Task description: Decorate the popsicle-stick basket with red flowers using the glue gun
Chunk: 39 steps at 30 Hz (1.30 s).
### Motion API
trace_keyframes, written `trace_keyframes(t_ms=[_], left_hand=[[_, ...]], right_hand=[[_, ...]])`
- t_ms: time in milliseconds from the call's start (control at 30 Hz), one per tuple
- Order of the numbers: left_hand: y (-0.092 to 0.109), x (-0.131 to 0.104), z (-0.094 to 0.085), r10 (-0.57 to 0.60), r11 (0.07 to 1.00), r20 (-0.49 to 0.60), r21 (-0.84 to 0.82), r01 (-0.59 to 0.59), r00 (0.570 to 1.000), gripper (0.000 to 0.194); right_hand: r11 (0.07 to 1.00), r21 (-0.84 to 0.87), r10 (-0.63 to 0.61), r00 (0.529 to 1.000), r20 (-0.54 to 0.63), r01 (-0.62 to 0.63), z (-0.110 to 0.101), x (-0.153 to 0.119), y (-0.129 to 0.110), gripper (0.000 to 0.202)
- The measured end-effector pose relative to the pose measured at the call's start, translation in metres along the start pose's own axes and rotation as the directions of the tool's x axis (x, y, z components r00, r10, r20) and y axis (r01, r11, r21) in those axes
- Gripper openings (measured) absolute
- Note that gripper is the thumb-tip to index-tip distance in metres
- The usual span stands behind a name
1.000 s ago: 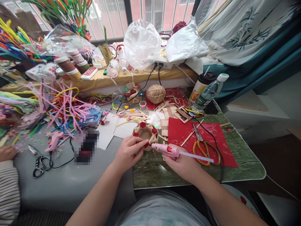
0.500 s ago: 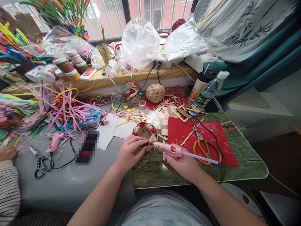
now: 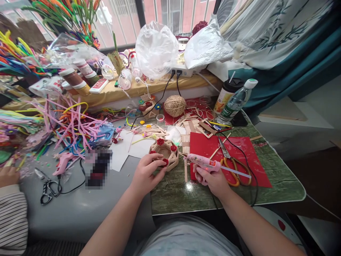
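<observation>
Meanwhile left hand point(image 3: 146, 174) pinches the stick basket point(image 3: 165, 153); right hand point(image 3: 213, 179) grips the glue gun point(image 3: 204, 163).

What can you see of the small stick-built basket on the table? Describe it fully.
The basket is a small, roughly hexagonal ring that looks built from stacked pale wooden craft sticks, open at the top with a hollow middle. Small red rose-like flowers sit around its rim, four of them visible. It stands upright where the grey table surface meets the green mat, just left of a red sheet. The left hand touches its near side, fingertips by one flower. The pink glue gun in the right hand points toward it.
</observation>
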<state>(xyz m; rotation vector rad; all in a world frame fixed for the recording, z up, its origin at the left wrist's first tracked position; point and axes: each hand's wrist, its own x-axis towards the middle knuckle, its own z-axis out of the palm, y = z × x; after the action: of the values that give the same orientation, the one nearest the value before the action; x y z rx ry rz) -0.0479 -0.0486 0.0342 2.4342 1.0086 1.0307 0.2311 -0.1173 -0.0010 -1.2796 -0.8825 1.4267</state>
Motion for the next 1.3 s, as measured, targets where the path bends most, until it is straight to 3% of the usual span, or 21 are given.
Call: trace_keyframes(t_ms=[133, 333, 900, 1300], left_hand=[[-0.0039, -0.0031, 0.0003, 0.000, 1.000, -0.070, -0.015, -0.001, 0.998, 0.034], [-0.0096, -0.0004, 0.0025, 0.154, 0.986, -0.014, 0.072, -0.153, 0.988, 0.039], [-0.0070, 0.0002, 0.0063, 0.102, 0.993, -0.029, 0.068, -0.100, 0.994, 0.023], [-0.0050, 0.0007, 0.0093, 0.085, 0.996, -0.067, 0.022, -0.083, 0.994, 0.029]], right_hand=[[0.995, 0.101, -0.003, 0.998, 0.058, -0.003, -0.0024, 0.0059, 0.0058, 0.033], [0.994, 0.108, -0.015, 0.999, 0.033, 0.011, -0.0013, 0.0078, 0.0088, 0.031], [0.997, 0.070, 0.031, 0.999, 0.007, -0.032, 0.0021, 0.0082, 0.0044, 0.035], [0.997, 0.069, 0.026, 1.000, -0.012, -0.025, 0.0044, 0.0089, 0.0053, 0.037]])
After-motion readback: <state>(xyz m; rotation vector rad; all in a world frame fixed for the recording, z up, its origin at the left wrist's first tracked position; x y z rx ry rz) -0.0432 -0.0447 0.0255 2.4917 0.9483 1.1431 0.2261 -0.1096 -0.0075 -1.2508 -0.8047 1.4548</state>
